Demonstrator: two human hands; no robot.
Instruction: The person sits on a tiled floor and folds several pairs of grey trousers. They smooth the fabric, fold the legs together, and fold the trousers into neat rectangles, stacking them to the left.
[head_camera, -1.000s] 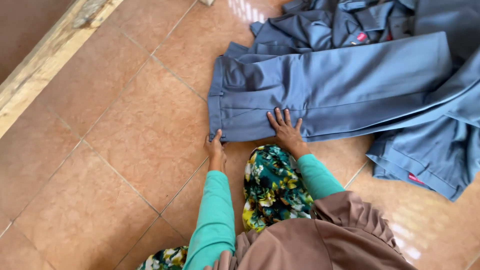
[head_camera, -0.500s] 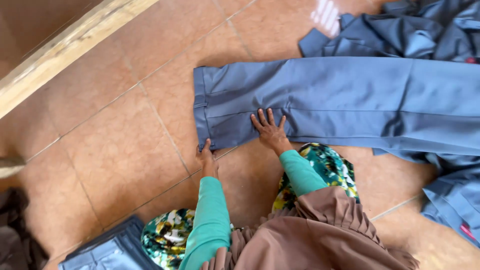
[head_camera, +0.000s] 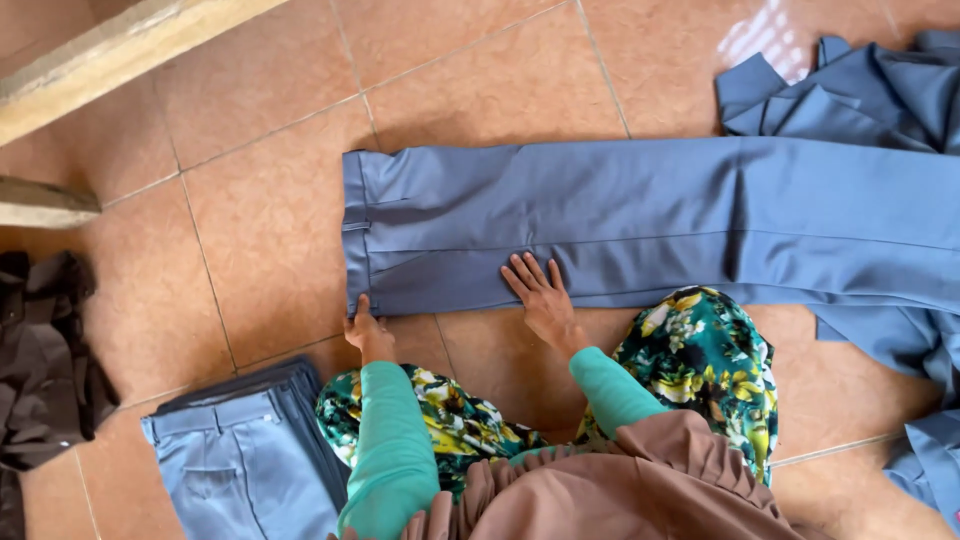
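A pair of blue-grey trousers (head_camera: 640, 225) lies flat across the brown floor tiles, waistband to the left. My left hand (head_camera: 366, 330) pinches the near corner of the waistband. My right hand (head_camera: 541, 295) rests flat, fingers spread, on the near edge of the trousers. Both arms wear teal sleeves. My knees, in a green floral fabric (head_camera: 700, 360), are just below the trousers.
A folded stack of blue trousers (head_camera: 240, 455) sits at the lower left. Dark cloth (head_camera: 45, 360) lies at the left edge. More blue garments (head_camera: 860, 90) are piled at the upper right and lower right. A wooden beam (head_camera: 110, 50) runs along the top left.
The view has swung left, bringing the folded stack and dark cloth into sight. Both hands stay on the trousers' waist end, the right hand still pressed flat.
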